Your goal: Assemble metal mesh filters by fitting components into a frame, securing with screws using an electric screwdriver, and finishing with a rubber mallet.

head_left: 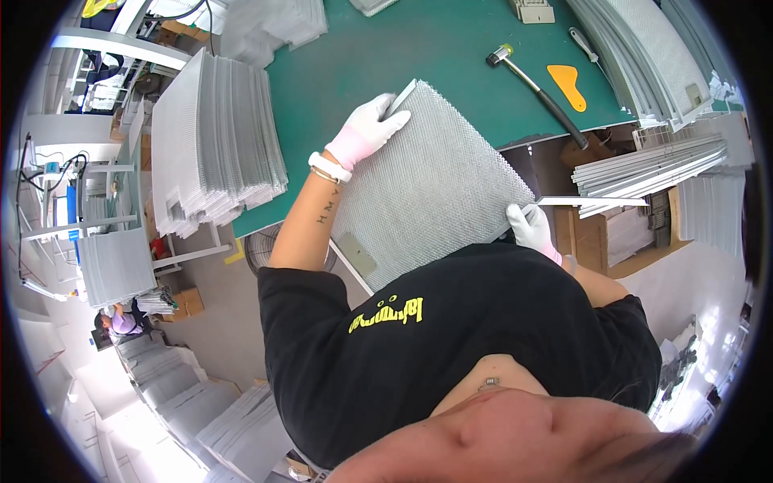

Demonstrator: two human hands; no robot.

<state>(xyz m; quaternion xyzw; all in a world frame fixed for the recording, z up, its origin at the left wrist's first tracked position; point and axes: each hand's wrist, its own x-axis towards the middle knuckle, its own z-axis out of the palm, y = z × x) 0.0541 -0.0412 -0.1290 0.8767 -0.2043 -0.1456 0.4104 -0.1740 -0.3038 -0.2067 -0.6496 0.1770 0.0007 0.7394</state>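
Note:
A silver mesh panel (439, 173) leans across the front edge of the green table, its lower part close against my body. A metal edge strip runs along its left side, with a small grey plate (354, 253) near the bottom. My left hand (369, 129), in a white and pink glove, grips the panel's upper left edge. At the panel's right corner, my gloved right hand (531, 229) is closed on a thin metal strip (592, 200) that sticks out to the right. Whether the strip touches the panel's corner I cannot tell.
On the green table (386, 52) lie a black-handled mallet (539, 88), an orange scraper (568, 84) and a grey-handled tool (584, 44). Mesh panels (217, 137) stand stacked at left, more (644, 56) at far right. Metal strips (652, 169) lie bundled over boxes. Another person (125, 320) works far left.

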